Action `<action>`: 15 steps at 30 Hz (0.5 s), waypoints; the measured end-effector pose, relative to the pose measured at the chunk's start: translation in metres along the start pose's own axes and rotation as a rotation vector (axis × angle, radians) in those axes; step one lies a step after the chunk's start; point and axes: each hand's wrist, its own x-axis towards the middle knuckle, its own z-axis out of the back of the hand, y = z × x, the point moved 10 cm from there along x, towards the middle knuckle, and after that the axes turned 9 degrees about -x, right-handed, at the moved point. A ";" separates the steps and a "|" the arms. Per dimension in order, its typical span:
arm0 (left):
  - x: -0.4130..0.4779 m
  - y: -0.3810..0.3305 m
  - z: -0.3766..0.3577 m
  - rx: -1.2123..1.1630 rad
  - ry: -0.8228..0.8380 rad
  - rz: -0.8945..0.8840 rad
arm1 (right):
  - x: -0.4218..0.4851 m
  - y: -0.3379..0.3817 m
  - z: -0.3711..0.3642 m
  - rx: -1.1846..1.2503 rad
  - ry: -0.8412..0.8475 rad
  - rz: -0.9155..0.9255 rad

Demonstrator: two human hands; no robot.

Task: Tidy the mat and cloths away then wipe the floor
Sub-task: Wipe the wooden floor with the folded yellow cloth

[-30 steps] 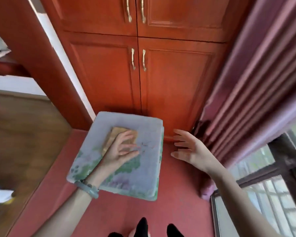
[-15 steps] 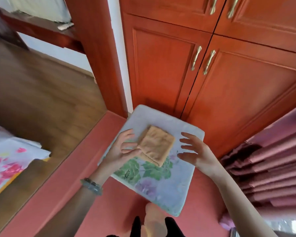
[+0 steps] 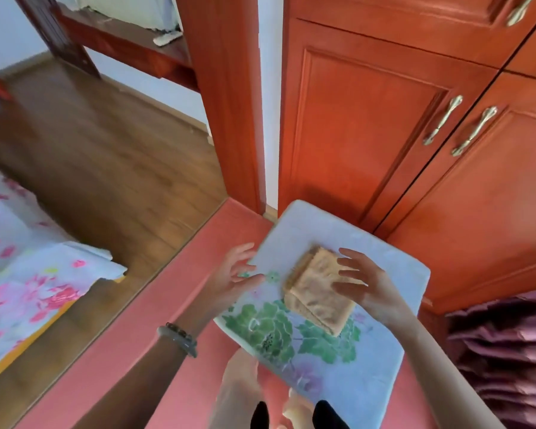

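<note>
**Folded mat and cloth held in front of the cupboard**

A folded mat (image 3: pixel 325 332), pale blue-white with green leaves and purple flowers printed on it, sits in the lower middle of the view, tilted, above a red floor (image 3: pixel 143 329). On its upper face lies a folded tan cloth (image 3: pixel 314 292), near the middle of the mat.

The left hand (image 3: pixel 232 277) is at the mat's left edge with fingers spread and loosely curled; the thumb rests on the mat's top face, and whether the other fingers grip underneath cannot be told. A dark bracelet (image 3: pixel 178 335) circles that wrist. The right hand (image 3: pixel 365 286) is open, fingers spread, its fingertips touching the right side of the cloth.

Behind the mat stand red-brown cupboard doors (image 3: pixel 369 125) with brass handles (image 3: pixel 443 119). To the right hang folds of purple curtain (image 3: pixel 508 351). To the left a wooden floor (image 3: pixel 99 156) lies beyond the red one, with a flowered bedsheet (image 3: pixel 28 274) at the far left edge.
</note>
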 end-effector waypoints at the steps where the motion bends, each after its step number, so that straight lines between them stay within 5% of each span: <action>1: 0.011 0.006 0.002 0.010 0.035 0.022 | 0.005 -0.006 -0.001 -0.003 -0.026 -0.025; 15: 0.126 0.119 -0.068 0.346 0.398 0.184 | 0.010 -0.163 0.008 -0.072 -0.409 -0.508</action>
